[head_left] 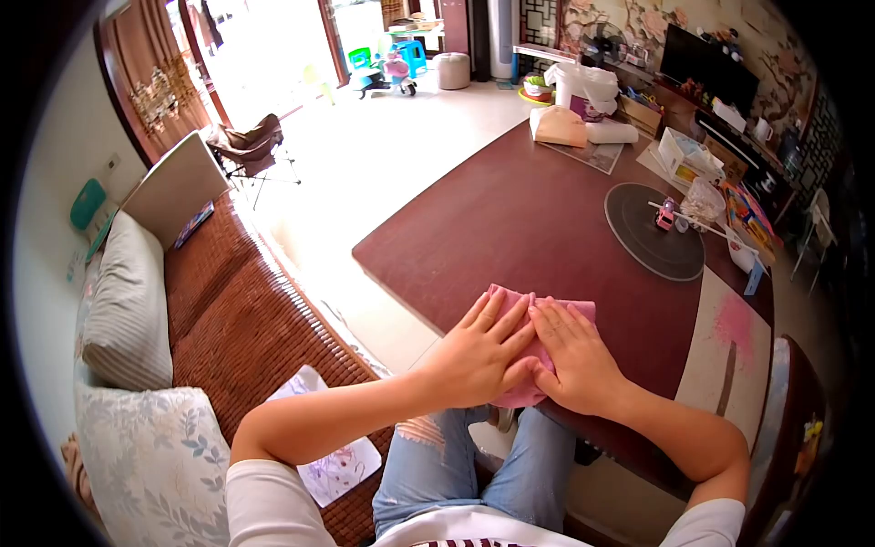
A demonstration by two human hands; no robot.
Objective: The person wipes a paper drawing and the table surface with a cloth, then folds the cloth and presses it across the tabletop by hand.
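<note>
Here the left hand [481, 360] and right hand [579, 363] press equally close, fingers [512, 319] extended flat, clutching nothing, directly atop the pink cloth [519, 396] at the tabletop's [492, 219] near edge, its long axis unclear.

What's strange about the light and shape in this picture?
Head view: the tall, bright doorway is washed out to white; head view: rounded black borders and bowing toward the edges suggest a wide lens; head view: the bare left hand, bare right hand and pink fabric cloth look fairly clear.
</note>
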